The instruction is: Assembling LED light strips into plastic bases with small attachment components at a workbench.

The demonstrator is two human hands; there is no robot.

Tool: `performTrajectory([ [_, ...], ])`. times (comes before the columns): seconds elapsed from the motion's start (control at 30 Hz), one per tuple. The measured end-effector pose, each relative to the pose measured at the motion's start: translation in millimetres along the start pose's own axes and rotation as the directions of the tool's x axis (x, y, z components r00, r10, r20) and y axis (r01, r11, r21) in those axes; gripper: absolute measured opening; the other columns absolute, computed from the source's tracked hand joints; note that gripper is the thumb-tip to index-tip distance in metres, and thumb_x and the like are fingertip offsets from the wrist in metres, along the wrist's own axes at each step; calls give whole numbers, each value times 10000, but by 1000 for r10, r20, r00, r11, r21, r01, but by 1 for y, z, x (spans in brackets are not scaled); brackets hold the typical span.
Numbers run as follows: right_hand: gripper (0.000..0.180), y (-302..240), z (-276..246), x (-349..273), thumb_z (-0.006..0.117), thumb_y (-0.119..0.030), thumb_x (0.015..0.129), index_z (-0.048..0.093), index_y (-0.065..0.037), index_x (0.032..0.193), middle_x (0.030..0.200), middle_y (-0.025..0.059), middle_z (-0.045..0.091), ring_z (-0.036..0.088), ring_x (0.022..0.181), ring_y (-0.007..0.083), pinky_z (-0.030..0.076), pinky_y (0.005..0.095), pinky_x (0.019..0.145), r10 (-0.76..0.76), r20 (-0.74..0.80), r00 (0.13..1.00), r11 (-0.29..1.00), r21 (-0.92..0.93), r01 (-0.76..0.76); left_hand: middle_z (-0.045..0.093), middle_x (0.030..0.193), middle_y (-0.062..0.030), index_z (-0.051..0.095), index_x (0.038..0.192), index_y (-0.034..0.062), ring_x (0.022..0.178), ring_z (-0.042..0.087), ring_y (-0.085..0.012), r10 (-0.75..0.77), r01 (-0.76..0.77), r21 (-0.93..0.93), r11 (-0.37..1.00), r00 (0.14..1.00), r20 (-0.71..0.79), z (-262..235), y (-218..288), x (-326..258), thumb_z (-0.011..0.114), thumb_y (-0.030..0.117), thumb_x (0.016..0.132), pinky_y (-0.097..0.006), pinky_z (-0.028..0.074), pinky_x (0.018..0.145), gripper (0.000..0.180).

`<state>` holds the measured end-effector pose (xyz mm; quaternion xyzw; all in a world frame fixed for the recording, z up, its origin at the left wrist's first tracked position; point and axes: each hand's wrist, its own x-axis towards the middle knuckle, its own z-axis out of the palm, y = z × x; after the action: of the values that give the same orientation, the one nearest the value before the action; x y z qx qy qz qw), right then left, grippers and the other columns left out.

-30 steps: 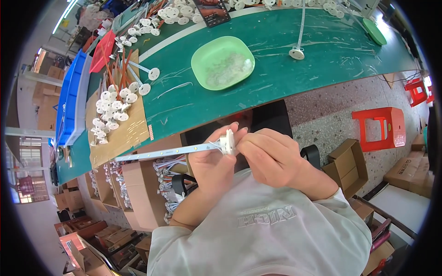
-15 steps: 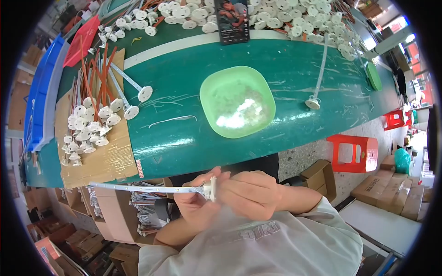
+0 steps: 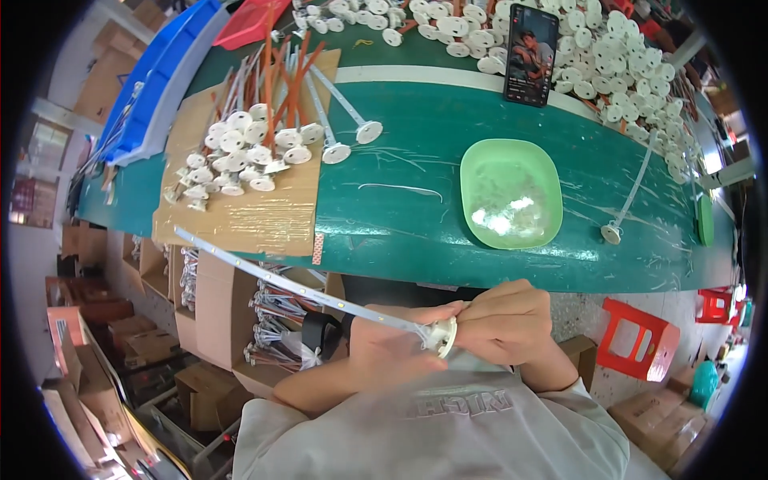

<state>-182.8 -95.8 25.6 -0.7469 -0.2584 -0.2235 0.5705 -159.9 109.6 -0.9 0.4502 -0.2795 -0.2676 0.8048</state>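
My left hand (image 3: pixel 388 344) is closed around the base end of a narrow white LED strip (image 3: pixel 288 284), just behind its round white cap (image 3: pixel 445 338). The strip slants up to the left, its free end over the cardboard sheet's lower edge. Thin wires show where strip and cap meet. Against the cap's right side, my right hand (image 3: pixel 508 324) is closed with fingers curled; whatever it pinches is hidden. Both hands are in front of my shirt, below the table's near edge.
On the green table (image 3: pixel 384 232) are a light-green bowl (image 3: pixel 512 232), a phone (image 3: pixel 531 56) and heaps of white-capped strips (image 3: pixel 616 48). More capped strips (image 3: pixel 240 148) lie on the cardboard sheet (image 3: pixel 240 228) beside a blue bin (image 3: pixel 160 80). Stuffed boxes (image 3: pixel 220 320) stand below; a red stool (image 3: pixel 638 340) is right.
My view has swung left, so the table things sit farther right. The strip, level before, now slopes up toward its free end. Both hands stay at the cap.
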Motion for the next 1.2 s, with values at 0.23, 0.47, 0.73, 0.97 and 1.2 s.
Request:
performTrajectory([
  [0.23, 158, -3, -11, -6, 792, -4, 699, 688, -18, 816, 724, 108, 705, 685, 607, 236, 533, 294, 554, 69, -109, 992, 971, -222, -92, 627, 1244, -187, 526, 1327, -92, 1113, 626, -246, -38, 106, 275, 956, 969, -242, -17, 36, 28, 680, 44, 887, -378, 472, 988, 486],
  [0.47, 114, 15, -80, -50, 735, 55, 731, 669, 4, 809, 756, 114, 697, 676, 666, 236, 519, 301, 631, 58, -311, 949, 811, -540, -227, 636, 704, -85, 717, 1031, -35, 669, 560, -124, 357, 570, 779, 260, 693, -626, -171, 157, 57, 592, 274, 942, -292, 447, 621, 344],
  [0.73, 146, 6, -126, -83, 709, 58, 773, 666, 25, 909, 885, 130, 674, 650, 742, 253, 508, 311, 695, 191, -563, 804, 532, -629, -567, 704, 840, -207, 722, 938, -15, 807, 656, -421, 457, 614, 543, -574, 789, -409, -260, 175, 86, 594, 438, 897, -486, 516, 758, 473],
  [0.97, 411, 2, -142, -75, 720, 9, 787, 651, -54, 1186, 1329, 173, 531, 595, 1092, 318, 489, 394, 896, 203, -620, 758, 121, -752, -648, 710, 908, -158, 705, 1024, -9, 859, 676, -284, 617, 541, 760, -359, 749, -242, -175, 126, 94, 644, 268, 919, -379, 518, 767, 302],
  [1.2, 299, 32, -145, -95, 753, -8, 787, 700, -43, 1079, 1038, 142, 678, 679, 879, 285, 533, 341, 782, 121, -637, 761, 211, -733, -647, 654, 824, -98, 655, 898, -50, 752, 592, -170, 528, -11, 912, 409, 819, -227, -75, -2, 79, 654, -35, 868, -282, 467, 675, 33],
])
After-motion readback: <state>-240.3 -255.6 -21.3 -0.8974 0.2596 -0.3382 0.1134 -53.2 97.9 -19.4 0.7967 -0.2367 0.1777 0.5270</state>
